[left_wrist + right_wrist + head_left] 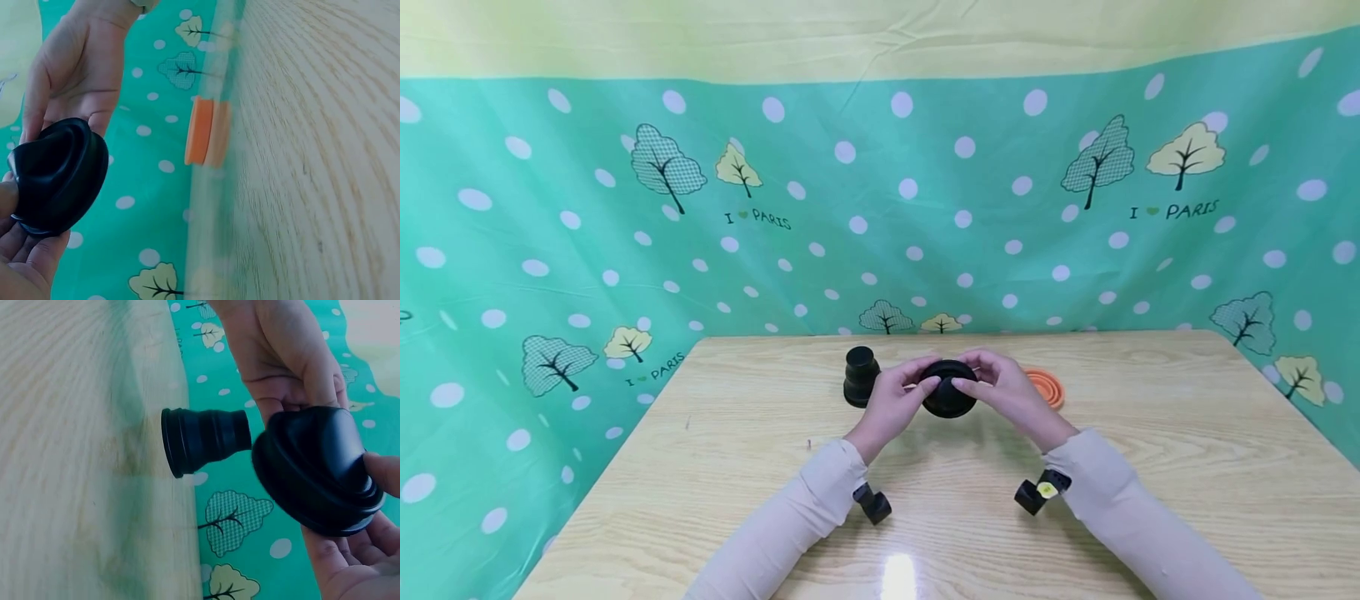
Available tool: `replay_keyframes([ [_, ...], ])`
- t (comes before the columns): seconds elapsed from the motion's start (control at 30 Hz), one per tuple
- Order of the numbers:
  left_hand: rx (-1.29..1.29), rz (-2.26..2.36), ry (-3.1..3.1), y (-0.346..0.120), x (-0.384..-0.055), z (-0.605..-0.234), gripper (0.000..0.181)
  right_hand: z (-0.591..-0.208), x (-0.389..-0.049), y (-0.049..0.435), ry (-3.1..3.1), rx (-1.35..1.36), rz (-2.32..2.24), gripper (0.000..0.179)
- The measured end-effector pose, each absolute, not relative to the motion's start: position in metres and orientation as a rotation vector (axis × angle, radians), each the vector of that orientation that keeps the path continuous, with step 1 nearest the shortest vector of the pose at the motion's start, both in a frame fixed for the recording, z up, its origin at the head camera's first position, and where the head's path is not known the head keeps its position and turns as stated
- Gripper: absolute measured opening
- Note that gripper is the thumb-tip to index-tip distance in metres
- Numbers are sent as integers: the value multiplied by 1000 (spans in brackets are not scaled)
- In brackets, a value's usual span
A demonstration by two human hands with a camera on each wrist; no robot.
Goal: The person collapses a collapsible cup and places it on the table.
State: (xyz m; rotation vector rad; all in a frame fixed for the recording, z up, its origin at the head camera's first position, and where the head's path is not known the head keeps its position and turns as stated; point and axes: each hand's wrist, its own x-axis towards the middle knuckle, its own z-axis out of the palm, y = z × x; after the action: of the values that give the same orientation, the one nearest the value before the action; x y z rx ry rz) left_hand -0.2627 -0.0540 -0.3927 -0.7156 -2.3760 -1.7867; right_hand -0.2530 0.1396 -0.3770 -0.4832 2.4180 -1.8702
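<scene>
While gripped both-handed, black cup (pixel 949 390) tilted.

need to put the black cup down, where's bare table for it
Bare wood lies along the table to the right of the orange collapsed cup, to the left of the standing black cup, and near the front edge. It is crowded at the middle back, where the left hand and right hand hold the black collapsed cup.

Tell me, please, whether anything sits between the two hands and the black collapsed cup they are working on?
Nothing visible does: the left hand and right hand both grip the black collapsed cup directly, above the table.
</scene>
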Motion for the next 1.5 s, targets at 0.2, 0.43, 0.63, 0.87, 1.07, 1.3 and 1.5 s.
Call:
replay_keyframes([
  [0.2, -796, -1755, -2362, -54, -264, -394, 35, -376, -254, 141, 2517, -593, -1696, 32],
  [0.43, -789, -1825, -2377, -53, -265, -392, 35, -377, -253, 142, 2535, -586, -1684, 26],
  [0.63, -698, -1869, -2441, -56, -256, -371, 36, -374, -251, 141, 2440, -459, -1882, 29],
  [0.87, -635, -1921, -2426, -55, -266, -386, 39, -376, -253, 142, 2281, -362, -2116, 27],
  [1.07, -584, -1916, -2376, -54, -264, -383, 38, -380, -253, 138, 2221, -377, -2211, 25],
  [1.3, -580, -1817, -2340, -52, -246, -364, 30, -384, -252, 133, 2194, -353, -2242, 24],
  [1.5, -548, -1804, -2319, -51, -243, -359, 25, -384, -251, 130, 2184, -339, -2245, 27],
])
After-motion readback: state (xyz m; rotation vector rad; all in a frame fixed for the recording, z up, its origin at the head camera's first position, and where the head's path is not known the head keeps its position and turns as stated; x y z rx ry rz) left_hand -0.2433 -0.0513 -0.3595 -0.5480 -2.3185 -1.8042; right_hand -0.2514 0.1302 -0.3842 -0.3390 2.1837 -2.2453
